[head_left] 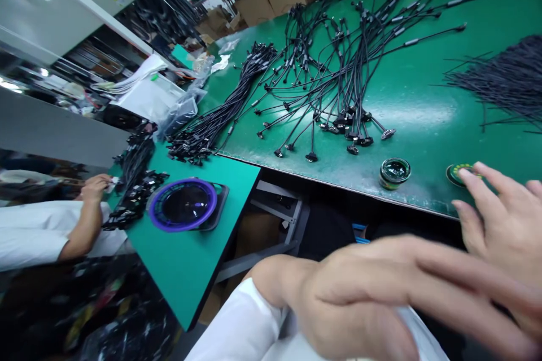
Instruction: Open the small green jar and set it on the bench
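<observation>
My left hand is large in the foreground, its fingers stretched out to the right. I see nothing in it, though its inner side is partly hidden. Beyond it, my right hand is spread low over the table's near edge. Its fingertips overlap a small round jar lid with a yellow-green pattern; whether they press on it I cannot tell. To the lid's left stands an uncapped glass jar with dark contents.
Black cables with connectors spread over the green table, beside a cable bundle. Black strips lie at right. A purple-rimmed round tray sits on the side table. Other people's hands show at left and top.
</observation>
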`<state>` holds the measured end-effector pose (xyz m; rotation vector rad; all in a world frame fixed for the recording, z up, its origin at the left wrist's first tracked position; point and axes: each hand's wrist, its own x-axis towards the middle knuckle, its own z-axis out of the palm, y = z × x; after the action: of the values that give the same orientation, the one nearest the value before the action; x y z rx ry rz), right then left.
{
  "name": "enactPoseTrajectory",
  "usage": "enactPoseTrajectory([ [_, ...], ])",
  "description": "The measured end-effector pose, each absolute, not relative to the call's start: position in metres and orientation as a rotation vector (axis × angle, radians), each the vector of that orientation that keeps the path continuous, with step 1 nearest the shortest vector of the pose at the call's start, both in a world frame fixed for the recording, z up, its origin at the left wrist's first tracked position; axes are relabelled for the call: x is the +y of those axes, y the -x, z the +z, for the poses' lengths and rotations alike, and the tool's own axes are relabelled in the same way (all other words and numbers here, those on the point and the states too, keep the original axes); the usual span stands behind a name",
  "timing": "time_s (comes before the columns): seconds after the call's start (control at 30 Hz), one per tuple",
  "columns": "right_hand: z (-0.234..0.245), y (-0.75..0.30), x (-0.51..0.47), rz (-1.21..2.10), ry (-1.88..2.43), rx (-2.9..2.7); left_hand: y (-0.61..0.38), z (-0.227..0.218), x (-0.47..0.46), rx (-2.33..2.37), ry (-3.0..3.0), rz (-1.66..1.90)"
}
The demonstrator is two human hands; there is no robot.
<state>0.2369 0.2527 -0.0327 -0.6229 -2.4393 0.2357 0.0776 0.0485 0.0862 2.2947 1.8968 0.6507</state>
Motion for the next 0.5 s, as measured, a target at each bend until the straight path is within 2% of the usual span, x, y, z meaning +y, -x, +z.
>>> enactPoseTrajectory([
  [0.1,-0.023,-0.247,0.237,0.216,0.389,-2.524,-0.073,0.077,0.066,1.815,-2.131,1.211],
  [0.17,-0.018,-0.252,0.226,0.2,0.248,-2.583,-0.073,0.065,0.074,1.827,-2.047,1.407],
  [0.3,-0.015,-0.258,0.208,0.244,0.123,-2.642,-0.076,0.046,0.077,1.803,-2.035,1.447],
  [0.5,-0.012,-0.262,0.202,0.194,0.11,-2.609,-0.082,0.047,0.074,1.906,-2.104,1.419],
])
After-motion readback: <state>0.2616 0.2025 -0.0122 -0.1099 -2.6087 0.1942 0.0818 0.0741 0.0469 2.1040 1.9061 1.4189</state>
